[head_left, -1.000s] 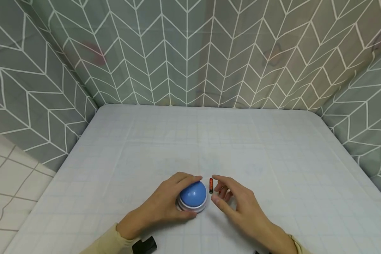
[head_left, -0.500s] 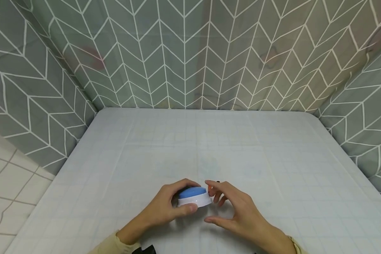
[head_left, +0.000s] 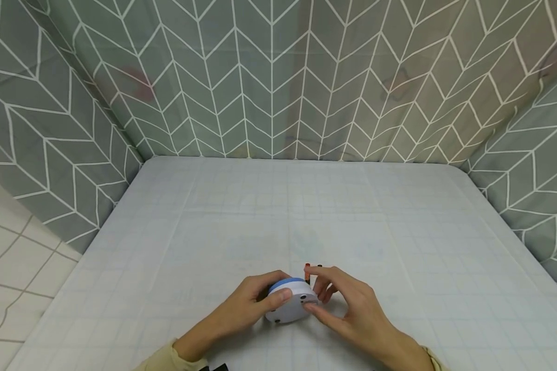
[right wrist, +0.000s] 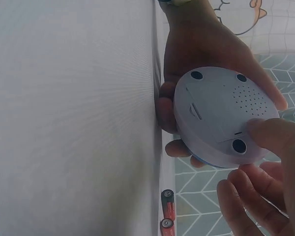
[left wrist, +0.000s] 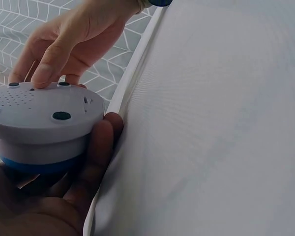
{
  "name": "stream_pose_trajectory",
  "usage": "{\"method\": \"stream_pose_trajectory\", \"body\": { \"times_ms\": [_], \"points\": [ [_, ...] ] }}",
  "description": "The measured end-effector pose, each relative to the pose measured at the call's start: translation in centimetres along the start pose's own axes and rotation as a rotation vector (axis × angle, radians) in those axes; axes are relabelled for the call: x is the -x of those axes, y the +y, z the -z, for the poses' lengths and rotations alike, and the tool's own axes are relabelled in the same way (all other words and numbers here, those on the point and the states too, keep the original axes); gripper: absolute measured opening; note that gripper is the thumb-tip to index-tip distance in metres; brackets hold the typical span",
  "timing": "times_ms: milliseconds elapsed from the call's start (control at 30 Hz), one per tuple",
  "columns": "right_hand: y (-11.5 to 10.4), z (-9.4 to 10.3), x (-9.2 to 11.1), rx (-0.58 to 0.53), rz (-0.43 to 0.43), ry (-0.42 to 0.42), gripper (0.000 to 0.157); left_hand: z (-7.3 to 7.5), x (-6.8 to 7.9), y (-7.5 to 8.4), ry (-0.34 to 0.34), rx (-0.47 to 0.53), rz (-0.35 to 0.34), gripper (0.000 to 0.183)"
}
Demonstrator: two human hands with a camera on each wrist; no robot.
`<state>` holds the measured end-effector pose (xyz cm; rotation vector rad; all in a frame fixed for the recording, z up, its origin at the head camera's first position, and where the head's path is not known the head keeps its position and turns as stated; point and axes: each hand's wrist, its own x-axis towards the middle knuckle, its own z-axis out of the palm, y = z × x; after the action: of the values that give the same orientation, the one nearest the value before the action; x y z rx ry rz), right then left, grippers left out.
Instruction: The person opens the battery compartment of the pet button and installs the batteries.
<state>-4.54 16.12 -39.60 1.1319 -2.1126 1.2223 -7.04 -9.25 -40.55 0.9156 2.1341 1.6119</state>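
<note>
My left hand (head_left: 248,304) grips a round push button (head_left: 289,310) by its sides, tilted so its pale underside faces me. Its blue dome (left wrist: 44,166) points away and is mostly hidden. On the underside (right wrist: 219,105) are dark round feet, a patch of small speaker holes and a battery cover with a slot. The thumb of my right hand (head_left: 355,306) touches that underside close to the rim; its other fingers reach loosely past the edge. Just beyond those fingers, two small red and black batteries (right wrist: 168,210) stand upright on the table, partly covered in the head view.
A white cloth covers the table (head_left: 278,206). Grey curtains (head_left: 278,77) with a white chevron pattern close off the back and both sides. Pale floor tiles (head_left: 18,263) show at the left. A black object (head_left: 215,367) sits by my left sleeve at the bottom edge.
My left hand has lifted the push button and tipped it from dome up to underside facing me. My right thumb has come onto the underside. The batteries remain where they were.
</note>
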Motion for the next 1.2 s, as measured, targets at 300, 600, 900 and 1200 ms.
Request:
{"method": "stream_pose_trajectory", "body": {
  "times_ms": [300,600,900,1200],
  "points": [
    [0.0,-0.2,0.2,0.019,-0.022,0.011,0.039,-0.3,0.4,-0.2,-0.082,0.038,0.082,0.029],
    [-0.4,0.0,-0.4,0.037,0.029,0.037,0.038,-0.8,0.6,-0.2,-0.163,0.292,0.105,0.027],
    [-1.5,0.0,-1.9,0.146,0.32,-0.024,0.019,-1.5,0.7,0.0,-0.2,0.443,0.091,0.018],
    [-1.8,-0.1,-2.0,0.251,0.366,-0.037,0.021,-1.8,0.6,0.4,-0.168,0.442,0.16,0.021]
  ]
}}
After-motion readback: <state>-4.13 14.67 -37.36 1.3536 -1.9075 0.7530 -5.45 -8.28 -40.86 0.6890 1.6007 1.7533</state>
